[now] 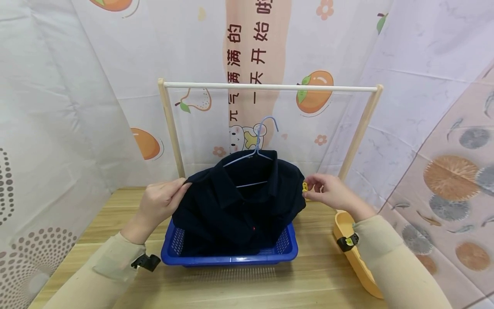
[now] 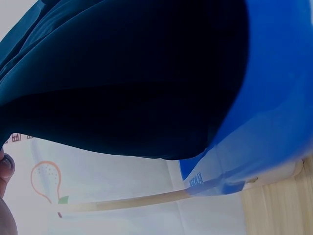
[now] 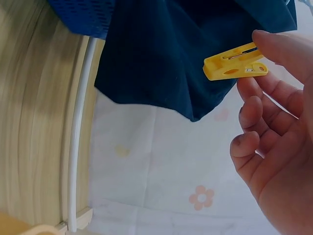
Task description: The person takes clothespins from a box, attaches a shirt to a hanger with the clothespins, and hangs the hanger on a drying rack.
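Note:
A dark navy collared shirt hangs on a light blue wire hanger, its lower part down in a blue basket. My left hand pinches the shirt's shoulder at the left side. On the other side my right hand holds a yellow clothespin between thumb and forefinger, the remaining fingers curled loosely. In the right wrist view the clothespin's nose lies against or just in front of the dark cloth; whether it bites the fabric I cannot tell. The hanger's hook points up, apart from the rail.
Behind the basket stands a wooden rack with a white rail and two wooden posts. A long orange-yellow tray lies on the wooden table at right, partly under my right forearm. A printed curtain closes off the back.

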Tool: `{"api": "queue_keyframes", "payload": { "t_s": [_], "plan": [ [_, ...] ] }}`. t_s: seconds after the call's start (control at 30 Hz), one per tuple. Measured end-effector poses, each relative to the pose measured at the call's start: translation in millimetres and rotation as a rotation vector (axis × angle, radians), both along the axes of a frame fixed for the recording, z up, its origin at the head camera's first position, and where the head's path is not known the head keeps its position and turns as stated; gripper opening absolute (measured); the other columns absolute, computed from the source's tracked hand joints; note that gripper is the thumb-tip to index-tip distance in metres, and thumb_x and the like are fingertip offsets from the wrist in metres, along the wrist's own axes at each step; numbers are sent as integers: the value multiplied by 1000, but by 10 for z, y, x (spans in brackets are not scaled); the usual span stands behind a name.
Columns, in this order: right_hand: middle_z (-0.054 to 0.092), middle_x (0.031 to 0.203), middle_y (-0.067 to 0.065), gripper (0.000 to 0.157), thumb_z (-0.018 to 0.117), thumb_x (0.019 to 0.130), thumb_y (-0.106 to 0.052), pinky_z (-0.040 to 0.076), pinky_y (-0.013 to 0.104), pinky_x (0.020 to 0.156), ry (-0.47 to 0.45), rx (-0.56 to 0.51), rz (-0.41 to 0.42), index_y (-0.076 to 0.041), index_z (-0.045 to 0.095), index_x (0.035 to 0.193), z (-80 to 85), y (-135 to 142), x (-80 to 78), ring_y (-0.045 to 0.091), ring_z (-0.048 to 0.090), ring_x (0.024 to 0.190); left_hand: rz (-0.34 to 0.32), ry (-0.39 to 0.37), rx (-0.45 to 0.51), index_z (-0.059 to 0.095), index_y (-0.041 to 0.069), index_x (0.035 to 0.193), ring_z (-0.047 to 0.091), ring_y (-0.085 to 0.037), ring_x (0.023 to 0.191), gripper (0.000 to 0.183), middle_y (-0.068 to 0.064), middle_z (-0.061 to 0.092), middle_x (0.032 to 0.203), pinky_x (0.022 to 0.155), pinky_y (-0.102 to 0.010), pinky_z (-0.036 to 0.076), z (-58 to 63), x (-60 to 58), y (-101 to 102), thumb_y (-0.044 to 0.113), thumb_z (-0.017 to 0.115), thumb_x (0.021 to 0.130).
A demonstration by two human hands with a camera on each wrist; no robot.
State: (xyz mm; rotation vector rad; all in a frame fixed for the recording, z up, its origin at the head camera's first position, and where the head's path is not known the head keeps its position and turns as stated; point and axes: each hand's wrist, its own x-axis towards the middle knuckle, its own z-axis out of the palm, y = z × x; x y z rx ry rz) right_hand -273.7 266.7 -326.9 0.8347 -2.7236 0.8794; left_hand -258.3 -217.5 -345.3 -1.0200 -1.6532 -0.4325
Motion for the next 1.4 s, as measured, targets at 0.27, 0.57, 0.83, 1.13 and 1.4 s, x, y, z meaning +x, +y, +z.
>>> {"api": "queue_keyframes", "payload": {
  "t_s": [0.27,0.57,0.83,1.13,1.4],
  "plan": [
    [61,82,-4,22,80,90,-20,46,28,58,-6,2,16,-11,68,106,37,-114,-14,14,57,72,-1,2,0,72,-1,88,60,-18,47,33,-8,69,69,44,-35,51,-7,-10,-12,23,59,106],
    [62,82,-4,25,79,92,-25,47,27,59,1,20,25,-11,68,110,25,-172,-37,15,57,73,2,2,-3,71,-1,88,57,-16,46,32,-7,67,68,43,-34,51,-8,-5,-6,22,58,106],
    [63,84,-4,26,80,91,-24,48,28,60,-14,-4,34,-11,69,110,55,-248,-25,15,58,75,6,2,-3,71,-2,88,55,-15,45,33,-6,65,66,42,-33,50,-8,-3,-6,22,58,106],
    [63,82,-6,22,81,89,-20,47,27,59,-2,-18,71,-13,69,106,63,-354,-36,14,58,73,9,4,-6,70,-2,87,52,-14,44,33,-5,64,64,41,-32,49,-9,1,-8,22,58,106],
    [62,78,-5,22,81,89,-18,48,28,60,-17,-35,94,-11,68,106,85,-443,-18,15,57,70,4,6,-2,72,-2,89,58,-17,46,32,-8,68,69,43,-35,50,-9,-5,-10,22,59,106]
  ]
}}
